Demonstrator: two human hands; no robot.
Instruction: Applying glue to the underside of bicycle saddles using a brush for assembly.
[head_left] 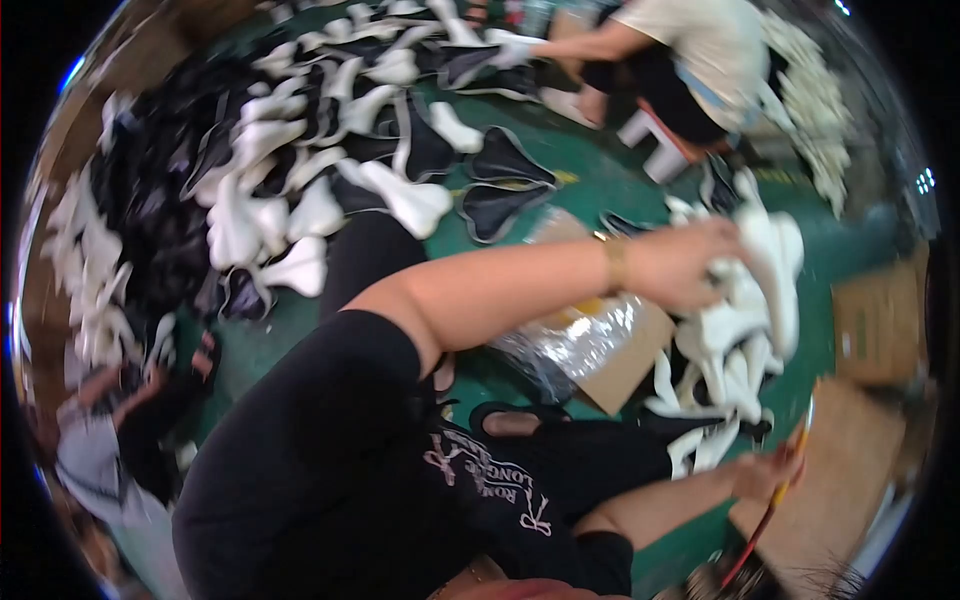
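Observation:
My left arm reaches across to the right. My left hand (690, 265), blurred by motion, is closed at the edge of a white saddle-shaped piece (783, 275), its fingertips partly hidden. Below it lies a heap of similar white pieces (735, 370). Lower right, my right hand (765, 475) is closed around a thin red-and-yellow stick (768, 515), which slants down to the left; its kind cannot be made out. A flat cardboard piece (625, 365) and clear plastic wrap (575, 340) lie under my left forearm.
White saddle-shaped pieces (320, 205) and black covers (500, 185) spread over the green floor (560, 150). A co-worker (700, 60) sits on a stool (655, 145) at the far right; another person (100, 450) is at the left. Cardboard boxes (880, 310) stand at right.

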